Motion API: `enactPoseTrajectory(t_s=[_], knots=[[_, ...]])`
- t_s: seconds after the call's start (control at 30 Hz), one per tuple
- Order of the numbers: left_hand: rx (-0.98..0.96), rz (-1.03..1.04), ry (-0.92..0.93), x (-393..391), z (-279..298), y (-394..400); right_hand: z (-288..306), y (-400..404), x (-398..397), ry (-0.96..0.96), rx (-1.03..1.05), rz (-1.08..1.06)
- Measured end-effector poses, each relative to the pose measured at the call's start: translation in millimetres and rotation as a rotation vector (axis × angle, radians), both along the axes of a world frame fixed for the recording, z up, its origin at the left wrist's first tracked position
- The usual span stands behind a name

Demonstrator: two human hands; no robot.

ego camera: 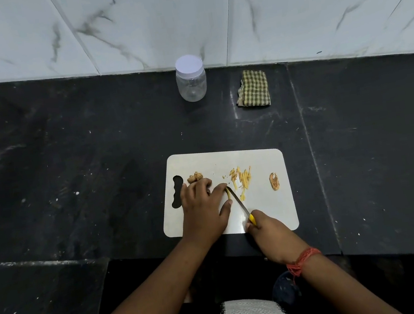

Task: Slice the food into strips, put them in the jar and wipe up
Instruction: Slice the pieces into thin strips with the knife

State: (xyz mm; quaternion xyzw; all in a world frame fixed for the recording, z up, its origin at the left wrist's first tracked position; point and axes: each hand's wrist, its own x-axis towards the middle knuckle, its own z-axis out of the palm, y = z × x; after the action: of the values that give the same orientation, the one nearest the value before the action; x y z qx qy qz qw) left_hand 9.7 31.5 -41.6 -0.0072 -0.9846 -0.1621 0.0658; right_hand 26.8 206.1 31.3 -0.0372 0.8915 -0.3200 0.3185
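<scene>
Head cam, near to far: right hand (263, 224) grips knife (239, 203) by its yellow handle, blade angled toward left hand (202, 202), whose fingers pin a thin yellow slice (228, 194) to the board (268, 212), prob. to steady it for cutting. Cut strips (242, 180) lie just beyond, kept clear of blade. Lidded jar (191, 78) & folded cloth (253, 88) wait by wall on the tabletop (69, 161).

Light was even and fairly bright, falling from above. The wall (182, 15) glowed pale; the dark counter (69, 161) showed dull sheen and smudges. Soft shadows lay near the hands. Wide-angle bending curved the far edges. The near torso was slightly blurred.
</scene>
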Motion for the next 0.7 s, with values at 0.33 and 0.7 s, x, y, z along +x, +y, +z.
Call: enactPoseTrajectory(t_s=[0.33,0.7], knots=[[0.058,0.008,-0.018,-1,2,0,-3,16,0,0.086,0.144,0.139],[0.079,0.024,0.113,0,5,-12,-3,13,-6,0.117,0.15,0.203]])
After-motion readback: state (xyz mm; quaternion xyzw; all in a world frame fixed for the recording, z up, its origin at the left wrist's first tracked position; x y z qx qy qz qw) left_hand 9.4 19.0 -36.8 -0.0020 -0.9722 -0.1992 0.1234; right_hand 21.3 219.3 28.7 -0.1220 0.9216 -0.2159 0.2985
